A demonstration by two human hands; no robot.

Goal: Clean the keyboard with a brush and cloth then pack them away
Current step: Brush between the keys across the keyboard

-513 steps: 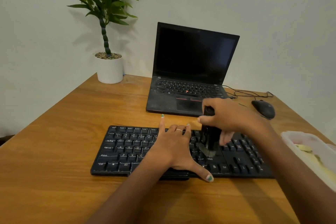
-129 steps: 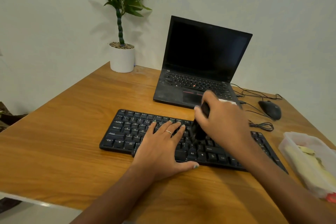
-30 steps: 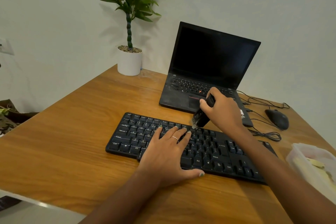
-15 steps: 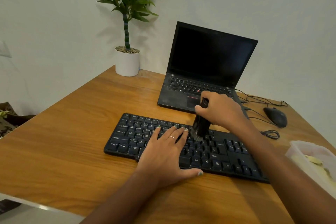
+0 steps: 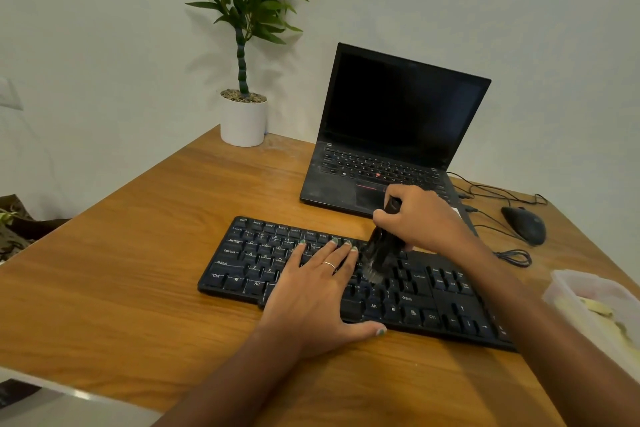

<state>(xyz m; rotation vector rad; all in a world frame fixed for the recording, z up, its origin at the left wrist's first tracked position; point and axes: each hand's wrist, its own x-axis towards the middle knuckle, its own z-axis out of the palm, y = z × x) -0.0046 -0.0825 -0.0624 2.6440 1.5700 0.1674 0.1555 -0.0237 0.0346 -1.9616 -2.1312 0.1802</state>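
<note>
Wooden table (image 5: 138,253) lies bare left of keyboard (image 5: 433,291).

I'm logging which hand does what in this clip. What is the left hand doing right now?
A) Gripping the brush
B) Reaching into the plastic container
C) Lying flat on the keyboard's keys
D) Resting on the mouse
C: the left hand lies with straight fingers spread across the keys of the black keyboard, while the right hand grips the black brush beside it.
</note>
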